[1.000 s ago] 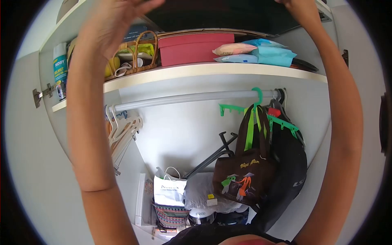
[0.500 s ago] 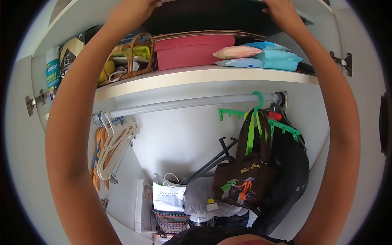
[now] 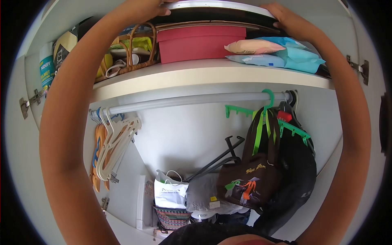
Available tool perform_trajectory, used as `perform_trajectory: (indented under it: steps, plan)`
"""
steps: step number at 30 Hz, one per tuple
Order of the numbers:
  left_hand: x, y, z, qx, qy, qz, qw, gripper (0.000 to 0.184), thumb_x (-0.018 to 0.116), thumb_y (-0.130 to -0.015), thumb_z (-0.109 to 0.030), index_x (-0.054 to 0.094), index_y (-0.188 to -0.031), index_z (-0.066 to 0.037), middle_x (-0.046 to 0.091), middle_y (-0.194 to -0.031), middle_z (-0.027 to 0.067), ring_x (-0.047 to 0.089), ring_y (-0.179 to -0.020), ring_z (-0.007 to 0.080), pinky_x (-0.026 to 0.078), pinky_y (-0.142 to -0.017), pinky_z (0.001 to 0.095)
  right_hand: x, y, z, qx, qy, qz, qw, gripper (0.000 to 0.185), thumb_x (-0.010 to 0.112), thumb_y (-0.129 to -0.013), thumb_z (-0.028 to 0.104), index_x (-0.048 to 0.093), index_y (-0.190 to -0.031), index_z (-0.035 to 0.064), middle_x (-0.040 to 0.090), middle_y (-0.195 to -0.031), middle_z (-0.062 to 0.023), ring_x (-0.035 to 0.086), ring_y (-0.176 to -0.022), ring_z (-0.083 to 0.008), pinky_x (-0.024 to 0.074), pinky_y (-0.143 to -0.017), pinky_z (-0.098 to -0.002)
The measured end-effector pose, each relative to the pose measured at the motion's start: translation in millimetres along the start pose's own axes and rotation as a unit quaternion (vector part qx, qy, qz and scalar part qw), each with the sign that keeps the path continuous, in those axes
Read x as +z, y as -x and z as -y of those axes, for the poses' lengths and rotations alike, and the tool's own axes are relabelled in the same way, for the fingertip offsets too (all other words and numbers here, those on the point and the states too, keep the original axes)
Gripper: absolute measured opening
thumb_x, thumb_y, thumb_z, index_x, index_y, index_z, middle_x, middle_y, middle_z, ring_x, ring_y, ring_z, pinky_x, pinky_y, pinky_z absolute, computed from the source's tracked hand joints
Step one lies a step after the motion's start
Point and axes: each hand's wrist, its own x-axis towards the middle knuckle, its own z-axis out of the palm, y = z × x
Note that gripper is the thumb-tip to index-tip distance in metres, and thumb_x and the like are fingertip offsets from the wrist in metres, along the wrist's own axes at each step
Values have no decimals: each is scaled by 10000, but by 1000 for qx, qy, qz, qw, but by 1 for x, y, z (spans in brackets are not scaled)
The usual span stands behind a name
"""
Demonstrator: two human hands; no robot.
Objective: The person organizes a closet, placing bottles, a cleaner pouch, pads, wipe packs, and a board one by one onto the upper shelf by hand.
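Both arms reach up to the upper shelf. A flat, wide thing with a white edge [image 3: 220,5] and a dark underside spans the gap between my hands, above the pink-red box [image 3: 200,45]. Its exact kind does not show. My left hand [image 3: 149,9] grips its left end, thumb bent near the edge and part of the hand cut off by the frame. Around its right end my right hand [image 3: 288,19] is closed, fingers curled under. Brown cardboard-like sheets [image 3: 212,23] lie on the box lid, just below the dark underside.
On the shelf [image 3: 212,75] stand a wicker basket [image 3: 153,45], a spray can [image 3: 47,67] and soft packs [image 3: 294,57]. Below, a rail [image 3: 179,99] carries hangers [image 3: 118,143] and a brown bag [image 3: 249,179]. A white paper bag [image 3: 170,195] stands lower down.
Both hands and the flat thing have come lower in view, so its white edge now shows. The camera view has shifted slightly, and the shelf looks nearer.
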Motion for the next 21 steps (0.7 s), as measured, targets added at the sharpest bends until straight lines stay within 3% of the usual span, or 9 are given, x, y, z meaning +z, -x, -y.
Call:
perform_trajectory:
  steps: [2,3,5,8,12,16,18,19,21]
  plan:
    - [1,0,-2,2,19,-4,1000,317,573,-806,-62,612,-1119,-52,641,-1019,175,616,-875,323,463,-801,353,24,2,-15,-99,-132,-96,982,447,522,-810,-72,453,-1232,60,499,-1218,-144,507,-1105,-272,399,-977,-374]
    - [8,-1,5,4,18,-6,1000,317,573,-806,-62,612,-1119,-52,641,-1019,175,616,-875,323,463,-801,353,24,2,-15,-98,-130,-98,982,447,522,-810,-72,453,-1232,60,499,-1218,-144,507,-1105,-272,399,-977,-374]
    - [29,-4,29,-8,-16,-38,999,446,603,-847,-191,502,-1280,-164,607,-1112,132,607,-951,278,468,-855,358,20,2,-16,-118,-160,-57,978,519,488,-825,-76,402,-1307,95,439,-1287,-114,438,-1185,-265,343,-1030,-335]
    - [32,6,25,2,8,-58,998,482,601,-848,-253,466,-1305,-173,584,-1154,133,572,-1029,285,439,-908,358,23,2,-20,-54,-222,-29,973,527,535,-815,-49,421,-1305,107,462,-1288,-125,460,-1191,-267,344,-1034,-348]
    - [23,11,28,-103,2,24,994,535,623,-824,-291,455,-1299,-110,561,-1179,169,536,-1085,303,409,-940,359,26,5,-25,-30,-238,-31,970,552,562,-793,-43,423,-1303,114,482,-1272,-130,468,-1184,-278,370,-1017,-366]
    - [20,14,42,-108,-5,54,993,556,626,-817,-308,449,-1296,-88,565,-1173,176,535,-1087,305,406,-939,363,18,17,-40,-60,-195,-40,978,617,626,-749,-2,412,-1312,130,503,-1241,-128,487,-1157,-281,390,-1000,-365]
    - [24,15,57,-49,8,-13,999,558,665,-774,-342,516,-1218,-38,626,-1019,197,594,-983,311,448,-849,359,6,32,-50,50,-105,-41,992,623,698,-686,51,477,-1262,134,511,-1224,-113,527,-1071,-273,421,-953,-359]
    - [18,18,59,-44,9,-16,999,558,665,-774,-342,516,-1218,-38,626,-1019,197,594,-983,311,448,-849,359,4,34,-59,55,-102,-42,992,623,698,-686,51,477,-1262,134,511,-1224,-113,527,-1071,-273,421,-953,-359]
    - [5,25,62,-82,12,26,996,482,625,-811,-352,554,-1160,-27,620,-1004,201,595,-914,310,442,-839,373,-2,39,-79,63,-139,-8,988,488,725,-643,113,585,-1109,77,558,-1092,-99,528,-1005,-260,432,-891,-351]
